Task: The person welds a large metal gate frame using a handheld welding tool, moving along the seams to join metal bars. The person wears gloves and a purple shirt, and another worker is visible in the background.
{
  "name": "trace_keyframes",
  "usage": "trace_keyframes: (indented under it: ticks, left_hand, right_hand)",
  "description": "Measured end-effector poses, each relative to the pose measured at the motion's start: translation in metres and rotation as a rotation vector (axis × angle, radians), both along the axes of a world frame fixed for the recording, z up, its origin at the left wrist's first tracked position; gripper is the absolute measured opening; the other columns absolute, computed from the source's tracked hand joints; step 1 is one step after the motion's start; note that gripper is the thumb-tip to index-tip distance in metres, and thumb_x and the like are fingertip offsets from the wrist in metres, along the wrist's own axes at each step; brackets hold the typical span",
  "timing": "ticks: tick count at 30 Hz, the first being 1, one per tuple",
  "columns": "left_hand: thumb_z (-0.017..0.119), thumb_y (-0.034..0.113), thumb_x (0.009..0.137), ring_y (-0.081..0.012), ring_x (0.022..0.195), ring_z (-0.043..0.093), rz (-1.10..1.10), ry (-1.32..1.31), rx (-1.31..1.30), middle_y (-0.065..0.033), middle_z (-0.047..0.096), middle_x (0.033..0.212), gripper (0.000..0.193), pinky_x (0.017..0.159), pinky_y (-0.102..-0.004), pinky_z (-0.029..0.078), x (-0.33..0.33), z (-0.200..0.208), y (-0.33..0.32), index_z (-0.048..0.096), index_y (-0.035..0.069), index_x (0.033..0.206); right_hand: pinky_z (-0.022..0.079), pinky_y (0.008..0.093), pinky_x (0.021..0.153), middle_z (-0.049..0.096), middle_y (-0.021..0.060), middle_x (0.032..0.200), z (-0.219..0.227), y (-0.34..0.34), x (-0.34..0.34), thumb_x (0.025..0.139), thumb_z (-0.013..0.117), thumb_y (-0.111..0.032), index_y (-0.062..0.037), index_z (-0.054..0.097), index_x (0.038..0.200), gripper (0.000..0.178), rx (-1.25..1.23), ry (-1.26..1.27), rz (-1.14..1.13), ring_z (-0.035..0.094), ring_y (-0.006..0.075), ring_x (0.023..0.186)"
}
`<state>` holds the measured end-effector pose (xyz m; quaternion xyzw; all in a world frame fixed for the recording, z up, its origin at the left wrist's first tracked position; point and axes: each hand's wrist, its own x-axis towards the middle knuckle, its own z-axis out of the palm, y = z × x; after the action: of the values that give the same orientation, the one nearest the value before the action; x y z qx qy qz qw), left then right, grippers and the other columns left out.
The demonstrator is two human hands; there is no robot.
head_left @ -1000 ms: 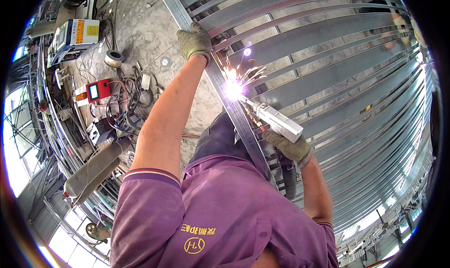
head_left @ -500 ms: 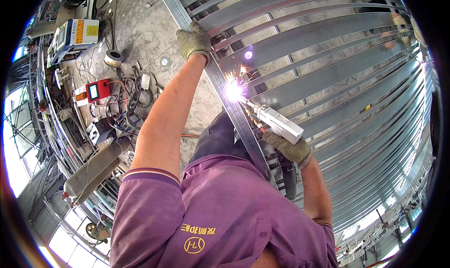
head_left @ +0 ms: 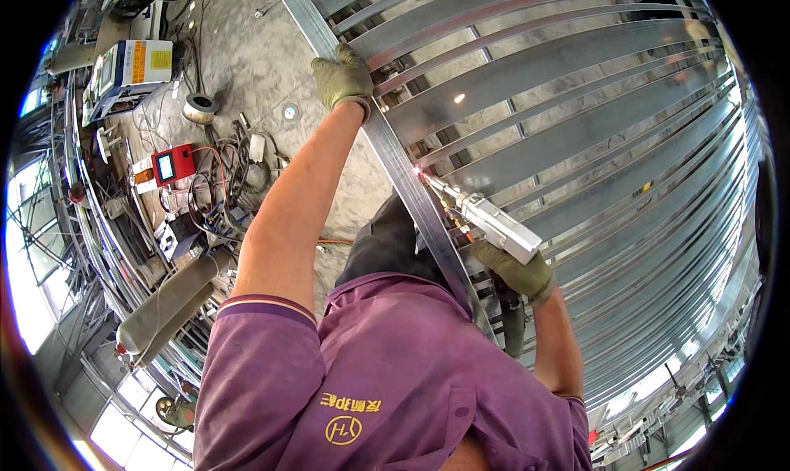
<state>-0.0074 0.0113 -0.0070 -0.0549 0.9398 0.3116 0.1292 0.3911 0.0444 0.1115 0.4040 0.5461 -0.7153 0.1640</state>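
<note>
My left hand (head_left: 341, 79), in an olive work glove, grips a long flat steel rail (head_left: 393, 151) along the near edge of a metal frame. My right hand (head_left: 516, 270), gloved alike, is closed around the handle of a white and silver welding gun (head_left: 499, 226). The gun's slim nozzle reaches up and left to the joint where a steel slat (head_left: 514, 168) meets the rail. A small reddish glow sits at its tip. Part of the handle is hidden by the right glove.
Parallel slats fill the right side. On the floor at left lie tangled cables (head_left: 220, 193), a wire spool (head_left: 200, 108) and a red box with a screen (head_left: 173, 165). Farther off stand a white and blue machine (head_left: 136, 63) and grey gas cylinders (head_left: 169, 306).
The bright welding flash and sparks have died to a small glow. The gun and my right hand have shifted slightly right and down; my left hand stays on the rail.
</note>
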Motion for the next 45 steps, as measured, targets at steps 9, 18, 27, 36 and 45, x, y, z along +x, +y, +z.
trace_keyframes:
  ticks: [9, 18, 27, 36, 45]
  left_hand:
    - [0.057, 0.054, 0.103, -0.0531, 0.119, 0.065, -0.031, 0.126, 0.016, -0.0365, 0.067, 0.124, 0.066, 0.103, -0.0543, 0.05, -0.002, -0.024, -0.011, 0.055, -0.007, 0.128]
    - [0.055, 0.057, 0.105, -0.0529, 0.118, 0.064, -0.202, 0.063, 0.18, -0.0376, 0.068, 0.121, 0.07, 0.103, -0.0534, 0.049, -0.016, -0.041, -0.028, 0.057, -0.01, 0.126]
    - [0.052, 0.064, 0.103, -0.0507, 0.129, 0.058, -0.109, 0.171, 0.026, -0.0364, 0.06, 0.138, 0.082, 0.113, -0.0526, 0.044, -0.143, -0.033, 0.022, 0.055, -0.01, 0.136]
    - [0.057, 0.058, 0.101, -0.049, 0.119, 0.066, -0.057, 0.101, -0.062, -0.0332, 0.063, 0.134, 0.076, 0.102, -0.0542, 0.053, -0.149, -0.021, 0.037, 0.051, -0.01, 0.136]
    - [0.055, 0.06, 0.101, -0.0463, 0.129, 0.064, -0.009, 0.099, -0.11, -0.031, 0.061, 0.143, 0.08, 0.108, -0.0524, 0.051, -0.15, -0.018, 0.055, 0.049, -0.008, 0.143]
  right_hand:
    - [0.05, 0.0269, 0.064, 0.069, -0.0024, 0.091, 0.012, 0.013, -0.011, 0.097, 0.084, -0.023, -0.0039, 0.07, 0.131, 0.041, 0.016, 0.101, -0.107, 0.059, 0.0075, 0.076]
    - [0.049, 0.0286, 0.059, 0.065, -0.0019, 0.079, 0.015, 0.015, -0.082, 0.096, 0.084, -0.029, -0.0049, 0.074, 0.114, 0.032, 0.105, 0.014, -0.185, 0.059, 0.0089, 0.067]
    - [0.048, 0.0291, 0.061, 0.065, -0.0002, 0.08, 0.024, -0.032, 0.022, 0.1, 0.073, -0.017, -0.0009, 0.072, 0.105, 0.017, 0.199, -0.238, -0.506, 0.06, 0.0109, 0.069]
    - [0.055, 0.0317, 0.075, 0.073, 0.0029, 0.1, 0.061, -0.113, 0.04, 0.101, 0.078, -0.016, -0.0019, 0.072, 0.121, 0.025, 0.192, -0.044, -0.546, 0.067, 0.0151, 0.089]
    - [0.054, 0.026, 0.067, 0.069, 0.0019, 0.089, 0.058, 0.05, -0.07, 0.101, 0.079, -0.021, -0.0005, 0.071, 0.125, 0.033, -0.039, 0.129, -0.143, 0.066, 0.01, 0.078]
